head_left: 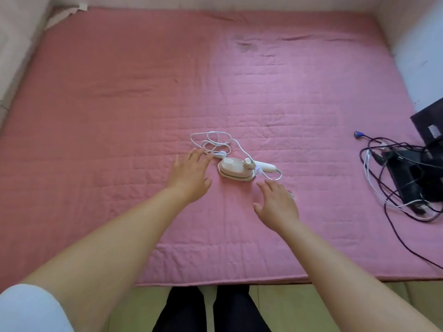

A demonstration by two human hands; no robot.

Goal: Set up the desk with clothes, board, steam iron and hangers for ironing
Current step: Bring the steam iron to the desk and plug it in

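Observation:
A small pale pink steam iron [236,170] with a white handle lies flat on the pink quilted pad [119,116], near its middle. Its white cord [215,142] lies coiled just behind and left of it. My left hand [190,174] hovers open just left of the iron, fingertips near the cord's switch. My right hand [275,203] is open, palm down, just in front and right of the iron, not touching it. No clothes, board or hangers are in view.
A tangle of black and white cables [388,178] and black devices [429,130] lies on the pad's right side. Pale walls border the pad at the back and sides. The pad's front edge [215,281] runs above my dark-trousered legs [211,310].

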